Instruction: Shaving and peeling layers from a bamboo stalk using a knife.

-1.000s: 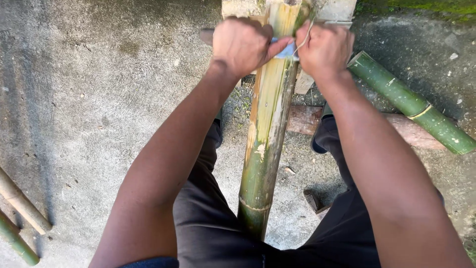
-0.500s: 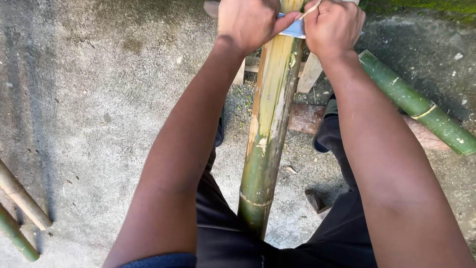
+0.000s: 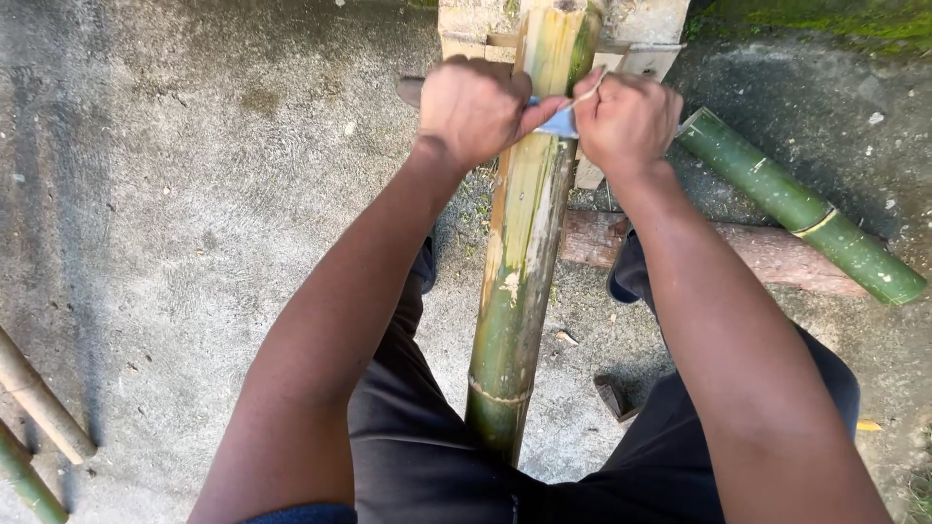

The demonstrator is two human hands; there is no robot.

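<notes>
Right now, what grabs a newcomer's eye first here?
The long bamboo pole running up the centre between the person's legs. Near its top, the left hand and right hand grip a blade laid across it. A greener bamboo piece lies on the concrete floor at right.

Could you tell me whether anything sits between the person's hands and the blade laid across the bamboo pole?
Nothing visible does. The left hand and the right hand each grip an end of the blade, which lies across the bamboo pole between them. The second pole lies off to the right on the ground.
</notes>
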